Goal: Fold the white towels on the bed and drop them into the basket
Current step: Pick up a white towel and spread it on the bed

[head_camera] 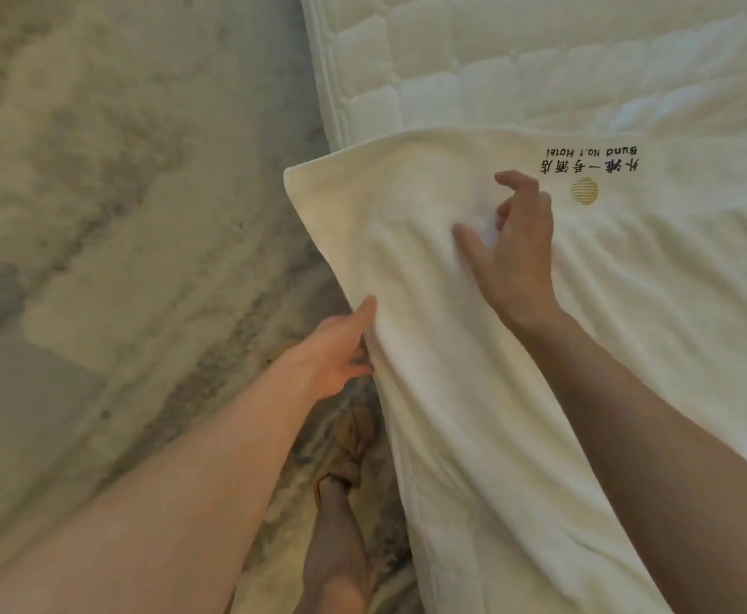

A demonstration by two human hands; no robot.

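A white towel [429, 277] with a gold round logo and dark lettering lies spread over the corner of the bed [540, 73], its left side hanging off the mattress edge. My left hand [340, 347] grips the towel's hanging left edge, thumb on top. My right hand [513, 250] rests on the towel near the logo, fingers curled and pinching a small bunch of the cloth. No basket is in view.
The quilted white mattress fills the upper right. A mottled beige and grey carpet [119, 214] covers the floor to the left. My leg and foot in a tan slipper [345, 458] stand beside the bed at the bottom centre.
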